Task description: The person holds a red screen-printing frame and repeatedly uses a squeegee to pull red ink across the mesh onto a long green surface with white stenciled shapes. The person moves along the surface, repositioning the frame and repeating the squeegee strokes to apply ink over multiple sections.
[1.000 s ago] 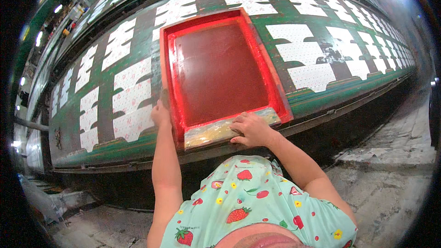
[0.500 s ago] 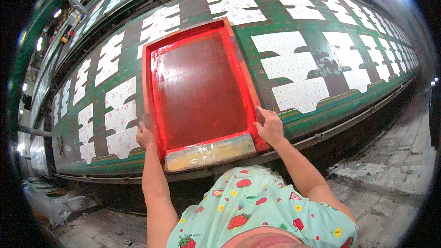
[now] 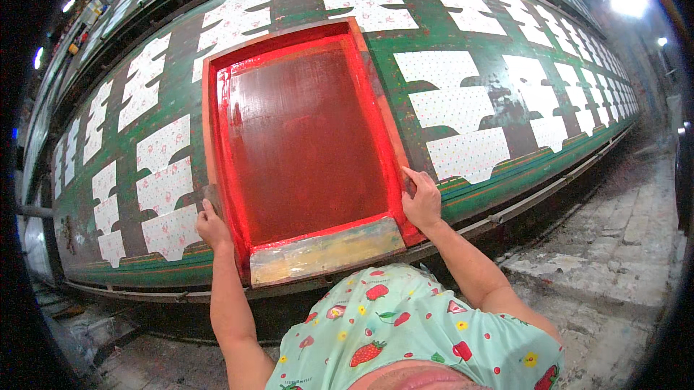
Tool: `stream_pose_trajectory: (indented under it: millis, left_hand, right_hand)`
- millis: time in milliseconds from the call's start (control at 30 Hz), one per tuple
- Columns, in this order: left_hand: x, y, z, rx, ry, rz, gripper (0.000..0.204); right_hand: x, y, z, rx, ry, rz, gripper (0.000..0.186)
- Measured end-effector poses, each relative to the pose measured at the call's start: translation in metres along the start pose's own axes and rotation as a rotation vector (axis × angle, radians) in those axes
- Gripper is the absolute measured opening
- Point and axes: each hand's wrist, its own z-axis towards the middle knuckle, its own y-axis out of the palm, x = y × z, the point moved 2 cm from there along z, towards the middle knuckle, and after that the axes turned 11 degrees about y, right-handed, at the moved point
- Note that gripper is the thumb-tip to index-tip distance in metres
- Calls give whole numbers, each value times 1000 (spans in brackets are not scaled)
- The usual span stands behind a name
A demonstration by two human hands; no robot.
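Note:
A large screen-printing frame with red-coated inner borders and a dark red mesh lies over the long green table, tilted slightly to the left. At its near end is a scuffed band of silver and yellow. My left hand is closed at the frame's left side, near the front corner, its thumb pointing up along the rail. On the opposite rail my right hand is closed, thumb and forefinger against the wooden edge. The fingertips under or behind both rails are hidden.
White fabric pieces with small printed motifs lie in rows on the green table, both left and right of the frame. A rail runs along its near edge. Grey paved floor lies at the right, and a bright lamp shines beyond.
The frame and my left hand appear slightly further left and lower in the picture, as the whole view has shifted a little. Both hands keep their hold on the rails.

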Motion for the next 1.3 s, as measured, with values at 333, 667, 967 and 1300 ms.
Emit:
stream_pose_trajectory:
  millis: [333, 667, 967, 1300]
  left_hand:
    - [19, -9, 0, -115, -200, -325, 57]
    - [147, 72, -88, -127, -72, -523, 35]
    - [272, 177, -224, -132, -17, -349, 33]
    - [344, 228, -313, -103, -79, -361, 31]
  right_hand:
    - [-17, -42, 10, 47, -144, 76, 54]
    - [105, -125, 76, 115, 49, 51, 60]
    - [268, -229, 126, 193, 227, 124, 65]
    - [364, -293, 159, 110, 243, 143, 65]
